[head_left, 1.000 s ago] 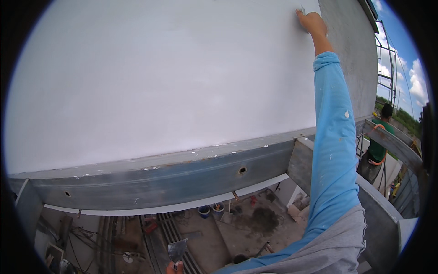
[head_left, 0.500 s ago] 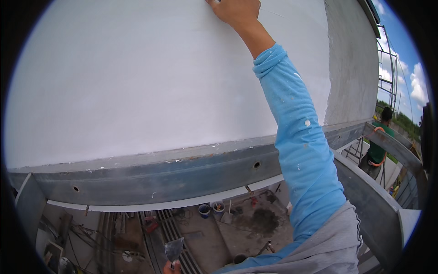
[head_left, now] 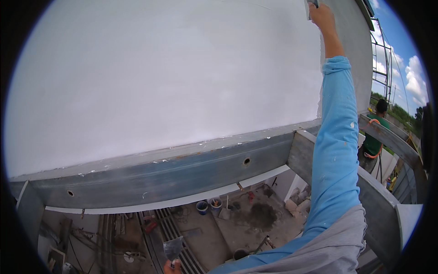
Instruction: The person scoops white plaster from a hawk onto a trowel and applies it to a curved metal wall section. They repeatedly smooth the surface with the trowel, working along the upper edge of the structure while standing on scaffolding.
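My right hand [head_left: 322, 17] is up at the top right, gripping a flat metal blade tool [head_left: 309, 10] against the wall, at the border between the smooth white coating [head_left: 159, 77] and bare grey surface [head_left: 353, 50]. My arm in a light blue sleeve [head_left: 335, 137] reaches up to it. At the bottom centre, my left hand [head_left: 172, 267] is closed on a putty knife [head_left: 173, 246], its wide blade pointing upward, away from the wall face. Only the fingers of that hand show.
A grey steel beam [head_left: 205, 162] with white spatters runs along the wall base; cross beams [head_left: 374, 208] jut toward me. Far below are buckets [head_left: 202, 208], steel lengths and debris. At right, a co-worker in green [head_left: 374, 141] stands by railings and scaffolding [head_left: 383, 64].
My right hand swung left along the top of the wall, then back right to the coating's edge. My left hand with the putty knife has barely moved.
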{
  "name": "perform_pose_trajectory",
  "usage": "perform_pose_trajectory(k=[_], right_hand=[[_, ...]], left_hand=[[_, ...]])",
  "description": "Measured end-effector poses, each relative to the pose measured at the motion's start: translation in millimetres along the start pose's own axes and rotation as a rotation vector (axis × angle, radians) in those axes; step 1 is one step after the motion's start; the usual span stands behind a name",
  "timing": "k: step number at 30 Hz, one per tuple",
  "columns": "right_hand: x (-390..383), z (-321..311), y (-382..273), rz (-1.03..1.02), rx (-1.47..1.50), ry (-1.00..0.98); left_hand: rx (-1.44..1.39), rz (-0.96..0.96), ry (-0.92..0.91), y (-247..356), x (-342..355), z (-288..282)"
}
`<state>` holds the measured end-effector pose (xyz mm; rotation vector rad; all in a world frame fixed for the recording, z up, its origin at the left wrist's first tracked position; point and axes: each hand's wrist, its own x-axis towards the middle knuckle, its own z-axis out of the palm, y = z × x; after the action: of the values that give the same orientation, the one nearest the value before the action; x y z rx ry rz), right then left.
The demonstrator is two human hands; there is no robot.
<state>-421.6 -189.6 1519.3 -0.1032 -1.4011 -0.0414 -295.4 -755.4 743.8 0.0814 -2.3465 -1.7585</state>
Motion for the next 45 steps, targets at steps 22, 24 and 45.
perform_pose_trajectory(k=[22,24,45], right_hand=[[-41,69,75,0.316,-0.183,-0.39],[-48,66,23,0.316,-0.187,-0.37],[-146,4,-316,-0.328,0.156,-0.075]], left_hand=[[0.014,-0.063,-0.009,-7,11,40],[0.045,0.051,0.087,17,5,34],[0.133,0.034,-0.092,6,10,-20]])
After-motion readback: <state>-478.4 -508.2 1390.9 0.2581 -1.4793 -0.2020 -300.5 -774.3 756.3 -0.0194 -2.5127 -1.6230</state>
